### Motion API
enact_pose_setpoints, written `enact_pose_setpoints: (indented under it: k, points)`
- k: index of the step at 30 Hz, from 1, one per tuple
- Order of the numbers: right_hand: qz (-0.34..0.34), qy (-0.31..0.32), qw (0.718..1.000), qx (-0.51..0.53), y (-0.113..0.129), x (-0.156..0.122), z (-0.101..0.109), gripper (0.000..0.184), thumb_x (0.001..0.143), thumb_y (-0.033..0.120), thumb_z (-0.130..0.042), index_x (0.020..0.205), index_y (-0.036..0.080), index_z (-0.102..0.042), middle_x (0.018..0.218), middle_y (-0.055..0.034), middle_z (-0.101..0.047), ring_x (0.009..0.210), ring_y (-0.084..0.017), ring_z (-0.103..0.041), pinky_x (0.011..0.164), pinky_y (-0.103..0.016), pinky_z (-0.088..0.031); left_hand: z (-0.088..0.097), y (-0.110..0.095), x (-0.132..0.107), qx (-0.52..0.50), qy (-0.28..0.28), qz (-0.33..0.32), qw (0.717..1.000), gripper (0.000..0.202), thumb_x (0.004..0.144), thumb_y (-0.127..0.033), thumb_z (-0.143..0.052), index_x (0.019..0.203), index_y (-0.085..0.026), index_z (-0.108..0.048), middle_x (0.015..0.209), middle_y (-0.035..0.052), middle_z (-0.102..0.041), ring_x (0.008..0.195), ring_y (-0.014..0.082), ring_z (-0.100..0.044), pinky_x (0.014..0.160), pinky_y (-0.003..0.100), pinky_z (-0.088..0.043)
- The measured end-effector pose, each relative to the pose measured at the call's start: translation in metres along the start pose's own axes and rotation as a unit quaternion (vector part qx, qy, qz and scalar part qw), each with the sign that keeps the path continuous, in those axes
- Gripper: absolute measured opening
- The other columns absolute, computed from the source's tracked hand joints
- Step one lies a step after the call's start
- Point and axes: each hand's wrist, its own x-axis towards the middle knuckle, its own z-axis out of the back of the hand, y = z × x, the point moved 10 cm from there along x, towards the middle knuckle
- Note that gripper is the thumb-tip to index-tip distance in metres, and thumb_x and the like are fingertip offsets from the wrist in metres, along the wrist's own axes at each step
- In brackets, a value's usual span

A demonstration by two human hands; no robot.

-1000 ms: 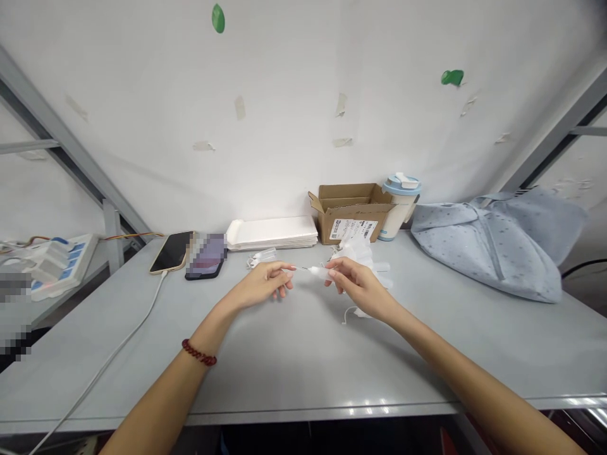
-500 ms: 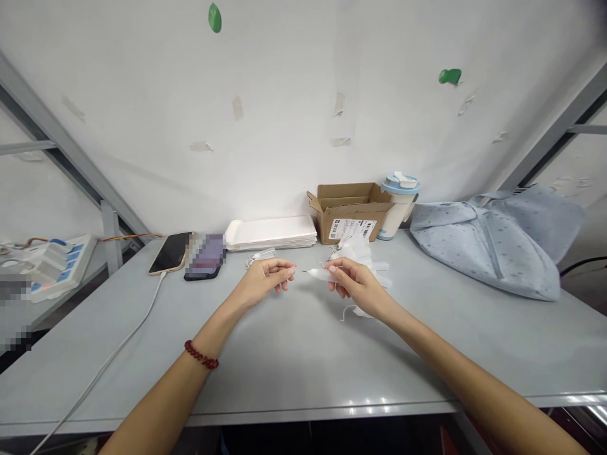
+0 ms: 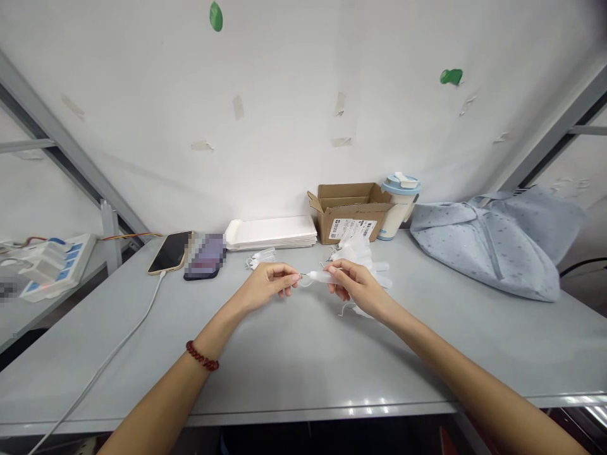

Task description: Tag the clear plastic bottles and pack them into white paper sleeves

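Observation:
My right hand (image 3: 353, 281) is closed around a small translucent white squeeze bottle (image 3: 321, 277) with a thin needle tip, held level and pointing left above the table. My left hand (image 3: 275, 281) is pinched at the end of that needle. A thin white loop hangs just under the tip, between the bottle's neck and my left fingers. Whatever small piece sits in the left fingertips is hidden. Behind my right hand lies a pile of similar bottles (image 3: 356, 248). Another bottle (image 3: 359, 311), partly covered by my right hand, rests below it.
A few small bottles (image 3: 263, 256) lie behind my left hand. Along the wall stand a white stack (image 3: 272, 232), an open cardboard box (image 3: 353, 218) and a lidded cup (image 3: 397, 208). A blue-grey bag (image 3: 488, 246) is at right, a charging phone (image 3: 171, 253) at left.
My left hand has moved slightly right and down, from apart to the needle's end. The thin loop now shows beneath the tip. My right hand has stayed nearly still with the bottle.

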Motion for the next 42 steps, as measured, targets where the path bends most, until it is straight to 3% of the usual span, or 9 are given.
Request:
enact_pose_setpoints:
  k: [8,15,22,30,42]
  points:
    - [-0.007,0.005,1.0,0.006,0.0,-0.001,-0.002,0.031,0.086,0.046,-0.043,0.088,0.017,-0.053,0.063,0.0028,-0.052,0.047,-0.007,-0.04,0.043,-0.02,-0.03,0.0,-0.001,0.001,-0.011,0.0,0.006,1.0,0.026,0.077,-0.038,-0.057,0.079,-0.014,-0.064,0.072,0.0026,-0.059,0.06,0.0112,-0.052,0.055,0.024,-0.043]
    - [-0.005,0.005,1.0,0.001,-0.001,0.0,-0.002,0.032,0.085,0.047,-0.043,0.087,0.017,-0.053,0.062,0.0029,-0.052,0.047,-0.007,-0.04,0.045,-0.021,-0.033,-0.001,-0.001,0.0,-0.012,0.004,0.006,1.0,0.025,0.077,-0.038,-0.058,0.078,-0.014,-0.064,0.072,0.0022,-0.06,0.06,0.0107,-0.052,0.055,0.024,-0.043]
    - [-0.015,0.006,1.0,-0.021,-0.001,0.0,-0.002,0.031,0.085,0.048,-0.043,0.084,0.018,-0.051,0.059,0.0043,-0.048,0.046,-0.006,-0.035,0.043,-0.02,-0.028,-0.001,-0.001,0.0,-0.006,0.004,-0.001,1.0,0.026,0.077,-0.039,-0.058,0.078,-0.014,-0.065,0.072,0.0026,-0.061,0.06,0.0109,-0.052,0.055,0.023,-0.043]
    - [0.008,-0.004,0.996,-0.087,-0.009,0.001,-0.003,0.029,0.087,0.043,-0.042,0.08,0.017,-0.054,0.057,0.0042,-0.047,0.049,-0.008,-0.037,0.046,-0.021,-0.029,-0.009,-0.002,-0.001,0.049,0.014,-0.018,0.999,0.023,0.079,-0.034,-0.056,0.079,-0.014,-0.065,0.073,0.0026,-0.061,0.061,0.0109,-0.053,0.06,0.023,-0.043]
    - [0.009,0.004,0.995,-0.098,-0.012,0.0,-0.009,0.029,0.089,0.039,-0.04,0.074,0.018,-0.052,0.056,0.0048,-0.043,0.051,-0.009,-0.038,0.052,-0.023,-0.031,-0.018,-0.002,-0.003,0.063,0.022,-0.026,0.997,0.021,0.08,-0.031,-0.053,0.079,-0.013,-0.065,0.072,0.0026,-0.06,0.06,0.0113,-0.053,0.06,0.023,-0.042]
